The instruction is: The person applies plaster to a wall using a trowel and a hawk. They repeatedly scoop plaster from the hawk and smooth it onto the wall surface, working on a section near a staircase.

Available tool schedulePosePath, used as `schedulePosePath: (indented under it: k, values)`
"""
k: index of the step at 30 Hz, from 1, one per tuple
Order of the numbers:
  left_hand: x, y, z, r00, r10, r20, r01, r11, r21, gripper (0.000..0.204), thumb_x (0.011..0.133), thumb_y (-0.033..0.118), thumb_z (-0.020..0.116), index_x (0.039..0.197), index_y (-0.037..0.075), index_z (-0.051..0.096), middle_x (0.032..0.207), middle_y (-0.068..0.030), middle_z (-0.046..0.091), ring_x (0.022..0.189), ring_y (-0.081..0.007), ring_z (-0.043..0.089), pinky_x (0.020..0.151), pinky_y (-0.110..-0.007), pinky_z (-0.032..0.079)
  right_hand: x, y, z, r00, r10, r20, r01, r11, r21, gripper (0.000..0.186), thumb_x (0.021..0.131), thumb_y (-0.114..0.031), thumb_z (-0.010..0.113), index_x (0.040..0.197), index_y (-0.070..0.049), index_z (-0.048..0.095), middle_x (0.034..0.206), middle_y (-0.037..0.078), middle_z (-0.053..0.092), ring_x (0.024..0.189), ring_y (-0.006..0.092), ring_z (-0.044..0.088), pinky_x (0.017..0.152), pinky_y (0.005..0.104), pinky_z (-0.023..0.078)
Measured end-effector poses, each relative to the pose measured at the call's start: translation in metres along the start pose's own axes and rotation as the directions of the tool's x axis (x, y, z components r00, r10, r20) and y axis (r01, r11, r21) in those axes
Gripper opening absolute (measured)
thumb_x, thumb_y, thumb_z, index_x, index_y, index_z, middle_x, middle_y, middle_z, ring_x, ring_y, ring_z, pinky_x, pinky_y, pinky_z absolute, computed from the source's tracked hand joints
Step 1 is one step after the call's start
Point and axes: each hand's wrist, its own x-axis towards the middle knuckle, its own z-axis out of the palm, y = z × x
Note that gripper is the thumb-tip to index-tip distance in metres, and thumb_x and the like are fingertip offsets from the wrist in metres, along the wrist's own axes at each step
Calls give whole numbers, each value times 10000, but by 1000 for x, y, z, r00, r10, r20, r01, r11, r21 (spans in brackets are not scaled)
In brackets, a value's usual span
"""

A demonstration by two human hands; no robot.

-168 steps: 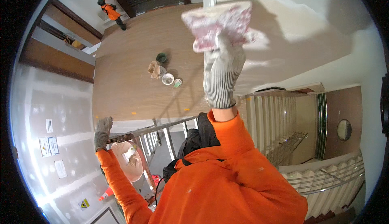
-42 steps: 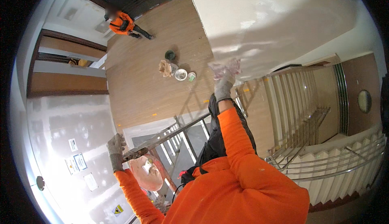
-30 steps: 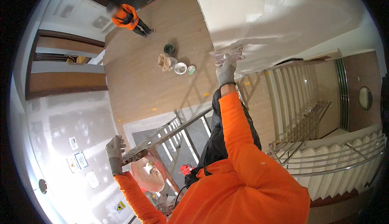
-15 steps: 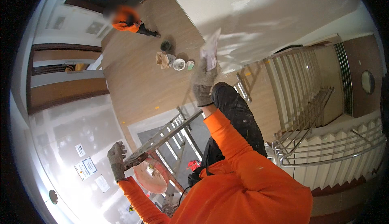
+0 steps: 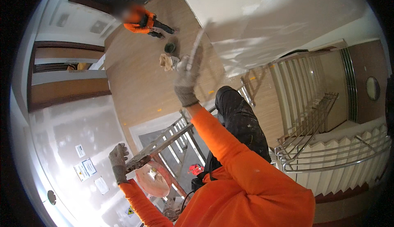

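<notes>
My right hand (image 5: 189, 73), in a grey knit glove, is raised out in front and holds a thin, flat, pale blade (image 5: 198, 42). The blade appears nearly edge-on and blurred, so its exact kind does not show. It is near the edge of the pale, patchily plastered wall (image 5: 242, 30); contact cannot be made out. My left hand (image 5: 118, 159), gloved too, is beside the worn end of a metal ladder (image 5: 162, 145). Its fingers are curled, and whatever they may hold is hidden. Just below that end shows a round pinkish-orange tub (image 5: 152, 180) with something pale in it.
Below me, a person in an orange top (image 5: 139, 20) is on the wooden floor (image 5: 135, 79). Near them are a dark bucket (image 5: 170, 47) and a paper sack (image 5: 166, 62). Metal railings (image 5: 336, 161) and stairs lie right. A patched white wall (image 5: 69, 136) with notices stands left.
My right hand has moved left with the blade, which has turned from showing its flat face to nearly edge-on. My left hand stays put. The other person's legs now show more.
</notes>
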Motion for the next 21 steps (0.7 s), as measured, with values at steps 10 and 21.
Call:
schedulePosePath:
  k: [10, 21]
  values:
    - [0, -4, 1, 999, 45, -18, -46, 996, -80, 417, 1039, 409, 617, 1126, 24, 754, 845, -31, 712, 662, -98, 622, 565, -271, 488, 115, 14, -78, 793, 583, 175, -587, 655, 476, 258, 1066, -271, 535, 1083, -25, 607, 957, 73, 620, 854, 198, 593, 778, 368, 502]
    - [-2, -3, -2, 998, 63, -11, -64, 993, -101, 435, 1041, 430, 590, 1065, 28, 751, 805, -38, 690, 643, -121, 630, 540, -287, 477, 80, -289, -6, 938, 198, 285, -342, 671, 658, 353, 1043, -388, 626, 1053, -35, 612, 946, 46, 528, 869, 121, 506, 826, 285, 464]
